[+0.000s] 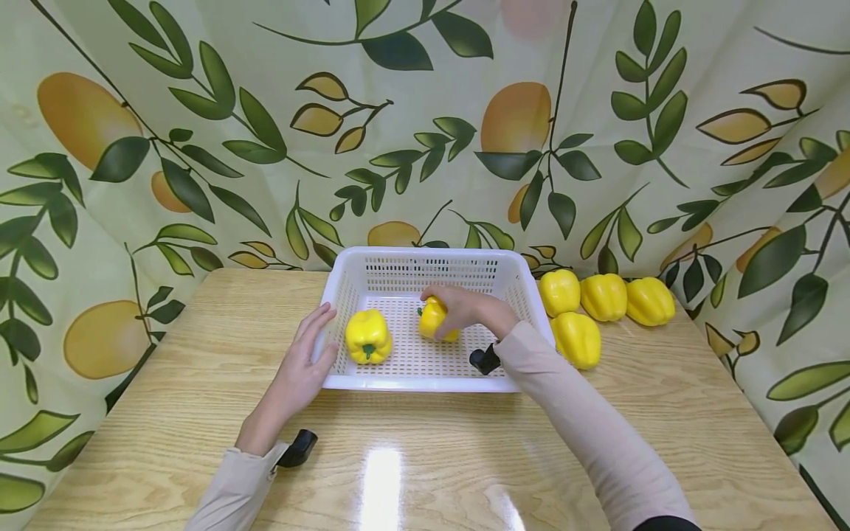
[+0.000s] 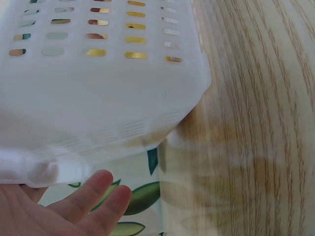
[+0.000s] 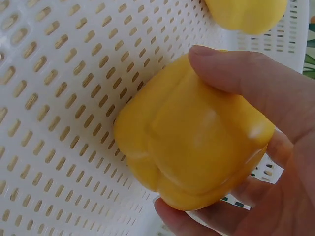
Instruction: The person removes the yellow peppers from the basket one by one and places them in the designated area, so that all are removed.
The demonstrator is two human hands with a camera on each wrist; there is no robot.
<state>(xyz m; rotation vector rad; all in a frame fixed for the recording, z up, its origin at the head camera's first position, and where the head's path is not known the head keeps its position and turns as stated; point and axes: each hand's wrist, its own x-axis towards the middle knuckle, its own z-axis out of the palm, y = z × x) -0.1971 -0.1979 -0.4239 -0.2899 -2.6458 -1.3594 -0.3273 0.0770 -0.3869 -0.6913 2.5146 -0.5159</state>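
A white perforated plastic basket stands on the wooden table. Inside it, my right hand grips a yellow bell pepper, thumb on one side and fingers curled round the other, as the right wrist view shows on the pepper. Another yellow bell pepper lies at the basket's left, its green stem towards me. My left hand rests against the basket's left rim; in the left wrist view its fingers reach out straight beside the basket wall.
Several yellow bell peppers lie on the table to the right of the basket, close to its wall. Behind the table hangs a curtain printed with fruit and leaves. The wooden table stretches out in front of the basket.
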